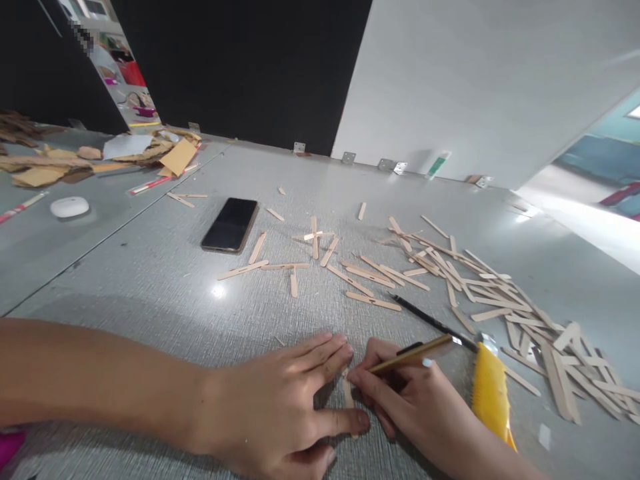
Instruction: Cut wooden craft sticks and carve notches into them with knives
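My left hand (pixel 285 407) lies flat on the grey table (pixel 165 300), fingers stretched out, pressing down a small wooden stick (pixel 349 393) that shows between my two hands. My right hand (pixel 405 400) is closed around a pencil (pixel 415 353), its tip down at the stick near my left fingertips. The stick is mostly hidden by both hands.
Several loose wooden sticks (pixel 500 300) lie scattered across the middle and right of the table. A yellow-handled cutter (pixel 490 393) and a black pen (pixel 430 320) lie just right of my right hand. A black phone (pixel 230 225) lies farther back; cardboard scraps (pixel 100 157) and a white case (pixel 69 207) sit far left.
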The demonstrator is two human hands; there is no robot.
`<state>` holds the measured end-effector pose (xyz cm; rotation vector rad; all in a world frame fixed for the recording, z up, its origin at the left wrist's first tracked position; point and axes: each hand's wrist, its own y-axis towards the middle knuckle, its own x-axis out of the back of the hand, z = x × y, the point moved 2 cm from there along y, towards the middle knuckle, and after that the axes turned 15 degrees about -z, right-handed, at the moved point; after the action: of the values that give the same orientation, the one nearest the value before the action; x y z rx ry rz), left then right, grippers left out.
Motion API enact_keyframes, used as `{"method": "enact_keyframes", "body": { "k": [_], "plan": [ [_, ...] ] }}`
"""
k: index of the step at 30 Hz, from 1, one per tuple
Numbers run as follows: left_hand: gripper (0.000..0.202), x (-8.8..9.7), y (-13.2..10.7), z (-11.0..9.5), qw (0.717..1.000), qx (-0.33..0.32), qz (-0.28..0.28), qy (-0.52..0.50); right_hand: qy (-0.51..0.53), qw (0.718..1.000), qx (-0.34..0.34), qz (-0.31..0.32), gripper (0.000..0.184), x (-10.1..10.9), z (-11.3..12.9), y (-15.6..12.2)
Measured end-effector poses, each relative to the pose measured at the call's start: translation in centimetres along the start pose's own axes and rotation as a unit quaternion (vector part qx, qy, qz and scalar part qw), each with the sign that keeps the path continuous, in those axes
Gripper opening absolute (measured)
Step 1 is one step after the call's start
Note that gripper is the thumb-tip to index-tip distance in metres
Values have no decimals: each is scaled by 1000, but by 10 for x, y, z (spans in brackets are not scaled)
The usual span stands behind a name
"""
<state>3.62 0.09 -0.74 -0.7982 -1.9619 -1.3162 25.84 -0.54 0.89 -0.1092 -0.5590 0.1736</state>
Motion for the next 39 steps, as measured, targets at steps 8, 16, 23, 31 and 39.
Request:
{"method": "enact_keyframes", "body": {
  "k": [8, 16, 23, 31, 39],
  "plan": [
    [52, 2, 2, 0, 1000, 1, -2, 2, -1, 1000, -7, -2, 39, 2, -1, 2],
    [52, 1, 0, 0, 1000, -1, -4, -4, 2, 1000, -18, -1, 33, 0, -3, 3],
    [53, 3, 1, -2, 1000, 2, 4, -5, -10, 999, 25, -20, 30, -1, 7, 3],
    [54, 1, 0, -2, 1000, 5, 7, -9, -23, 996, 56, -66, 37, -5, 5, -2],
    [65, 1, 1, -1, 999, 10, 41, 3, -69, 990, 76, -95, 42, -7, 6, -4]
  ]
}}
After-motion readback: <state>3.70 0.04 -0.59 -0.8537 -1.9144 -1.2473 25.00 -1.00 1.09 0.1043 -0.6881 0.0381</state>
